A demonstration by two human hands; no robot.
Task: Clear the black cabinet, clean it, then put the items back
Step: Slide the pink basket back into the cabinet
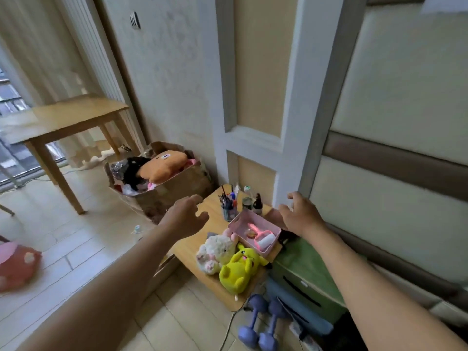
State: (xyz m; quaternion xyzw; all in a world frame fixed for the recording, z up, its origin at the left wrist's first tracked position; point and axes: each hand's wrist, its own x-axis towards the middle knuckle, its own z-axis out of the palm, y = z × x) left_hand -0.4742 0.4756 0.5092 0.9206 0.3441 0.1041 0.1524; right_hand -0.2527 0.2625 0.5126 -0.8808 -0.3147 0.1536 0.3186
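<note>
Head view: left grip & right grip are both released, fingers loosely spread, nothing held. Between and just below them sits a pink tray, w/ a pen cup touching its far side and a yellow plush nearer me, all on a wood surface. No black cabinet is clearly in view. Step looks like early clearing. Next move prob. needs both grips on the tray ends, kept level.

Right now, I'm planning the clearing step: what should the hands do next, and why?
Probably lower both hands onto the pink tray and lift it off: the left hand and right hand hover empty on either side of it, and the cabinet top is crowded.
</note>
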